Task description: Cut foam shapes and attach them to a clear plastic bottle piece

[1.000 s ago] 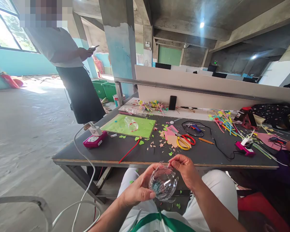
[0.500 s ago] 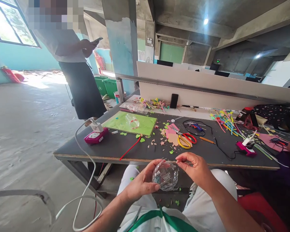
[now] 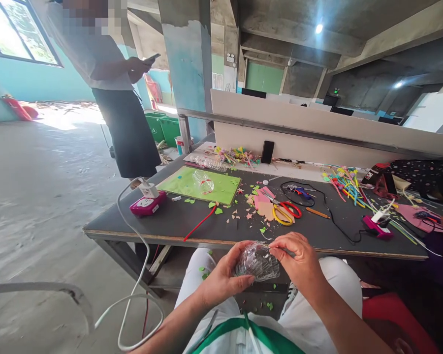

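My left hand point(image 3: 225, 278) is wrapped around the left side of a clear plastic bottle piece point(image 3: 260, 263) above my lap. Thin strips seem to be cut into its far edge. At the upper right rim, the thumb and forefinger of my right hand point(image 3: 297, 255) are pinched together, apparently on one of those strips. On the table just beyond lie yellow-handled scissors point(image 3: 282, 216) and red-handled scissors point(image 3: 292, 209), resting on pink paper point(image 3: 265, 197).
A green sheet point(image 3: 177, 184) bears another clear plastic piece point(image 3: 203, 183). Paper scraps, a red pipe cleaner point(image 3: 199, 223), a blue glue gun point(image 3: 302, 193) and its black cord lie about. A pink power strip point(image 3: 147, 204) sits left. A person point(image 3: 110, 98) stands beyond, holding a phone.
The bottle piece has tilted and shifted slightly right. My right hand's pinched fingers have come from just beside its rim to touching it.
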Demonstrator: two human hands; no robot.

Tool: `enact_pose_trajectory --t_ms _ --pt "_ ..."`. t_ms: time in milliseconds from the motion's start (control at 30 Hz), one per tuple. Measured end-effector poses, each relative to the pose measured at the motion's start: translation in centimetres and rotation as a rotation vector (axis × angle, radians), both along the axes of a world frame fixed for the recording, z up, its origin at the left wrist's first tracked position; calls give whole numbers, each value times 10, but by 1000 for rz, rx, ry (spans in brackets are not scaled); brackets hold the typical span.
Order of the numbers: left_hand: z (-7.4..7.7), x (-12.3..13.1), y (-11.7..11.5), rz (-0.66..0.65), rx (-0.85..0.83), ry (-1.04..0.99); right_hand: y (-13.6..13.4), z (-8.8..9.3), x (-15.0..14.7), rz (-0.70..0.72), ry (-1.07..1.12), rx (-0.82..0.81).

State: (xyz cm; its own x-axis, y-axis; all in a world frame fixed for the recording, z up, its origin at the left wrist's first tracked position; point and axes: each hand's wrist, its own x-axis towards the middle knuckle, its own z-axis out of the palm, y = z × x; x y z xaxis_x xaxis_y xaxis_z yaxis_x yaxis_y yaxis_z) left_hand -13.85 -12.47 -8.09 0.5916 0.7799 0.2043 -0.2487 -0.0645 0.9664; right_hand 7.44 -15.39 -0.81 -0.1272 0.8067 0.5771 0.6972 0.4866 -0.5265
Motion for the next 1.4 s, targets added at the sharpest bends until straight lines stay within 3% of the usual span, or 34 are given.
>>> enact_pose_trajectory --t_ms 333,667,833,1000,1267,1400 --pt "3 12 -7 165 101 120 -1 -11 -8 -147 -39 142" --pt "-5 13 -5 184 14 35 3 -21 -9 -108 7 -10" --pt "-10 9 -2 92 -90 -143 2 -9 3 19 158 -287" --pt "-9 4 -1 43 -73 -185 -3 -1 10 107 346 -385" --pt "-4 -1 0 -9 -55 -210 -4 -18 12 203 792 -560" --pt "-4 4 0 -8 -125 -297 -9 -36 2 180 955 -412"
